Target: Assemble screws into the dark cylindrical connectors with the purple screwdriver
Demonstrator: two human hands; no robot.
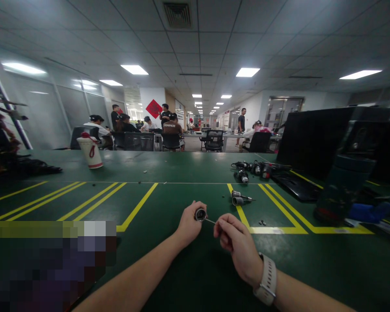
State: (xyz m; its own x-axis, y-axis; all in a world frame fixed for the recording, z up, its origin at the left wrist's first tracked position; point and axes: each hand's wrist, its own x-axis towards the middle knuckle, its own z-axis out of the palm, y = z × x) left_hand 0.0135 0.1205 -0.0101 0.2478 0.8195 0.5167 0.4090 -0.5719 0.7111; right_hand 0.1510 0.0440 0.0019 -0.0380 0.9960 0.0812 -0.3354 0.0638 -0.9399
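Wrapped in the fingers of my left hand (pixel 191 224) is a round metal part (pixel 200 214) with a dark hollow end turned toward me. My right hand (pixel 235 242), with a pale watch strap on the wrist, pinches a thin metal rod (pixel 209 221). The rod's far end reaches the lower right side of the round part; whether it goes inside I cannot tell. Right of my hands lie a short metal cylinder (pixel 237 201) and a slim tool with a thin shaft (pixel 245 197). Several tiny dark pieces (pixel 262 222) sit inside a yellow-taped area.
Dark metal parts (pixel 242 175) are heaped at the right back of the green table (pixel 188 171). A large bottle (pixel 347 182), a black flat device (pixel 295 185) and a dark monitor (pixel 308 143) stand right. A white cup (pixel 90 151) is back left. People sit beyond.
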